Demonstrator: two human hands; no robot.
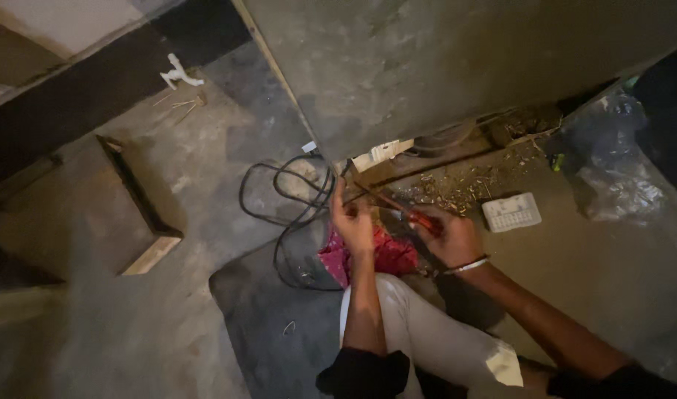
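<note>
Knee: one bent leg in pale trousers (434, 336) is seen lowest in the view, between the two forearms.
Left hand: the left hand (351, 222) is raised from a nearly upright forearm, fingers curled shut around a thin wire (355, 193) at the cabinet's lower edge.
Right hand: the right hand (455, 238) is reached in from the right, wrist ringed by one bangle (468, 265), and closed tight on the red handle of one screwdriver (401, 208).
Screwdriver: the shaft is angled up and left, its tip brought close to the left fingers, just under the cabinet.
Cabinet: one large grey metal cabinet (442, 66) is tilted over the floor, with debris along its base.
Cable: one black cable (290, 199) is looped on the floor left of the hands.
Cloth: one pink cloth (386, 255) lies beneath both hands.
Pad: one white keypad-like block (511, 212) lies right of the hands, apart from them.
</note>
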